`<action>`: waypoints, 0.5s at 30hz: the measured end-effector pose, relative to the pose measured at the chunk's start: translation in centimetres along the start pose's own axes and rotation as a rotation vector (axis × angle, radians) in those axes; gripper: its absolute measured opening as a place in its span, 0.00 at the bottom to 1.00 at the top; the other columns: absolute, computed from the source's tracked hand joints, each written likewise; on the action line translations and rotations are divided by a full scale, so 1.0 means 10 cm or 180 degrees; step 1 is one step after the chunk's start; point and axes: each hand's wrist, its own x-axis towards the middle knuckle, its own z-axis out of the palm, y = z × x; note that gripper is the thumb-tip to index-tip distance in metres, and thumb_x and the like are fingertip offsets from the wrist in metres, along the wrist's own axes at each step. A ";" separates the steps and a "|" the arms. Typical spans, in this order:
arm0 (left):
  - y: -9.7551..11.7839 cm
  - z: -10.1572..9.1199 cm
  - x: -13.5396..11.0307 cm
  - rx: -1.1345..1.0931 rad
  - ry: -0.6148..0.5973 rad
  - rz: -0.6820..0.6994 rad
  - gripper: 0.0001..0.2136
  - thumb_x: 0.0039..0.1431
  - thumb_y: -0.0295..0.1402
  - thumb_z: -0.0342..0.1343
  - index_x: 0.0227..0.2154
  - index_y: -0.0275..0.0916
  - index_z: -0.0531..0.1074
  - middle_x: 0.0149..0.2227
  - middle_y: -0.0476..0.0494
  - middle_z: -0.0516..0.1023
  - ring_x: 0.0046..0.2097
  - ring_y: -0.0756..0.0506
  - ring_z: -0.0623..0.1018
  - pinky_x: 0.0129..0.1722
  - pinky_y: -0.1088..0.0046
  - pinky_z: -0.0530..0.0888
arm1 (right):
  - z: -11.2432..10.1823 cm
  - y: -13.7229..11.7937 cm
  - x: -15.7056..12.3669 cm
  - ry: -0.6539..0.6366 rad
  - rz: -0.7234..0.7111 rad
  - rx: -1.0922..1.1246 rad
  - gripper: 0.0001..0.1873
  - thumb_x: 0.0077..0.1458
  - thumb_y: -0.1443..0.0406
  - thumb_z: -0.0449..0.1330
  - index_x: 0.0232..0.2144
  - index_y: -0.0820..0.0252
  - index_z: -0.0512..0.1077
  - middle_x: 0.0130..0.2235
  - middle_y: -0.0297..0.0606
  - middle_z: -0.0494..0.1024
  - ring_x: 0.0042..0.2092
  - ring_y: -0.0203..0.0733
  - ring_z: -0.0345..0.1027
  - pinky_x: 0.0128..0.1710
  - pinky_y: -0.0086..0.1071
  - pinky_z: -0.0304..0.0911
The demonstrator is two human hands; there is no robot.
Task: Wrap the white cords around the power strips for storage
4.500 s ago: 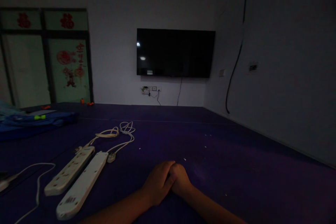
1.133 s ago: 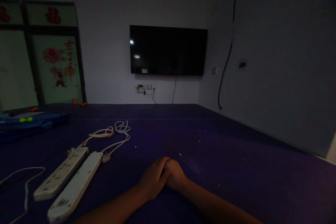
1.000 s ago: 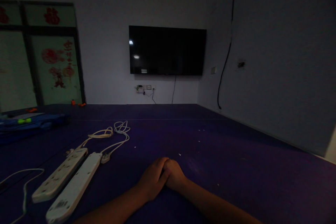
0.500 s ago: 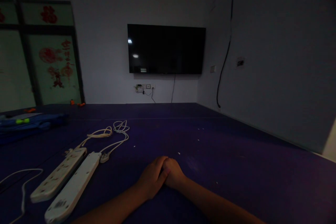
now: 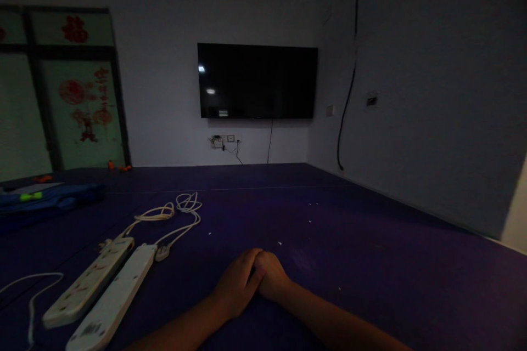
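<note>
My left hand (image 5: pixel 234 285) and my right hand (image 5: pixel 274 277) are clasped together above the dark purple surface (image 5: pixel 349 241), near the bottom middle of the head view. The left fingers and thumb close around the front of the right hand. My right hand is folded into the left palm, its fingers mostly hidden, and no object shows in either hand. To the left of the hands lie two white power strips, one with its sockets up (image 5: pixel 93 279) and one with a label at its near end (image 5: pixel 117 296). A plug (image 5: pixel 162 253) rests beside the second strip.
Looped white cables (image 5: pixel 187 209) trail behind the strips, and another white cable (image 5: pixel 45 275) lies far left. Blue cloth (image 5: pixel 69 194) and small orange items (image 5: pixel 123 168) are further back. White specks dot the surface. A television (image 5: pixel 259 82) hangs on the back wall.
The view has shifted slightly, so the room and power strips sit a little lower and further left. My hands stay clasped in the same way.
</note>
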 end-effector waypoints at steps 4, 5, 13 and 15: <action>-0.02 0.00 0.01 0.0013 0.0010 0.0025 0.22 0.63 0.44 0.39 0.55 0.39 0.59 0.54 0.37 0.68 0.54 0.43 0.69 0.54 0.63 0.64 | 0.01 0.02 0.01 -0.0037 0.0011 -0.0024 0.11 0.47 0.68 0.54 0.32 0.63 0.76 0.34 0.43 0.79 0.36 0.45 0.73 0.33 0.29 0.61; -0.02 0.00 0.01 0.0008 0.0002 0.0042 0.22 0.63 0.44 0.40 0.55 0.39 0.59 0.54 0.38 0.69 0.54 0.43 0.69 0.54 0.62 0.65 | 0.01 0.02 0.01 -0.0042 0.0011 -0.0038 0.12 0.47 0.68 0.54 0.32 0.63 0.76 0.34 0.43 0.79 0.36 0.45 0.73 0.33 0.29 0.61; -0.04 0.01 0.02 0.0014 0.0030 0.0110 0.22 0.63 0.44 0.40 0.56 0.40 0.59 0.55 0.38 0.68 0.54 0.43 0.69 0.54 0.62 0.65 | -0.03 -0.02 0.00 -0.0124 0.0062 -0.0142 0.12 0.47 0.67 0.54 0.31 0.64 0.76 0.33 0.45 0.79 0.36 0.46 0.74 0.32 0.30 0.61; -0.03 0.00 0.02 0.0013 0.0038 0.0108 0.22 0.63 0.44 0.40 0.56 0.40 0.59 0.55 0.38 0.68 0.54 0.42 0.69 0.54 0.62 0.65 | -0.04 -0.02 0.00 -0.0146 0.0082 -0.0169 0.11 0.48 0.67 0.54 0.31 0.64 0.75 0.33 0.45 0.79 0.36 0.47 0.73 0.32 0.30 0.61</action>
